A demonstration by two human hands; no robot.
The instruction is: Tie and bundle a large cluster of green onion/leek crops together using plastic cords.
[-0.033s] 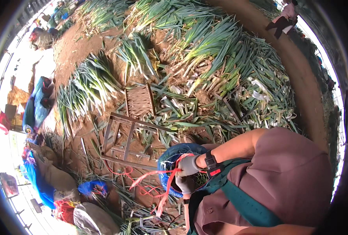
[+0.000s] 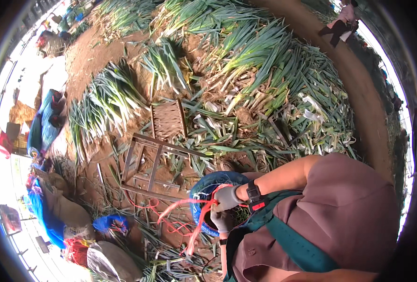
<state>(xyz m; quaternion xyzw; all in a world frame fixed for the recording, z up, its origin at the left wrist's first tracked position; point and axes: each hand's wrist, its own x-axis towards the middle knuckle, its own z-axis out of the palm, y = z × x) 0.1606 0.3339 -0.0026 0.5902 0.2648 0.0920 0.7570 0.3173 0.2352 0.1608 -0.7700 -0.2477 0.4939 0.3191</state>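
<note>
Pink-red plastic twine [image 2: 180, 203] is gripped in my right hand [image 2: 226, 198], which wears a light grey glove. Just below it, close together, my left hand [image 2: 220, 220] is gloved too and also closed at the twine; its fingertips are partly hidden. Loose strands trail from the hands to the left and down toward the ground. Under and around both hands is a round blue thing [image 2: 200, 188] with a thick rim and something green inside; its kind is unclear.
A metal frame [image 2: 155, 168] and a woven-strap frame [image 2: 168, 120] lie ahead. Long green onions stand in bundles [image 2: 109, 101] and a large heap [image 2: 274, 61]. Loose leaves [image 2: 227, 141] litter the ground. Sacks [image 2: 72, 209] line the left. A person [image 2: 343, 21] is far right.
Strands of the twine have shifted slightly. Both hands stay almost in the same place and still grip it.
</note>
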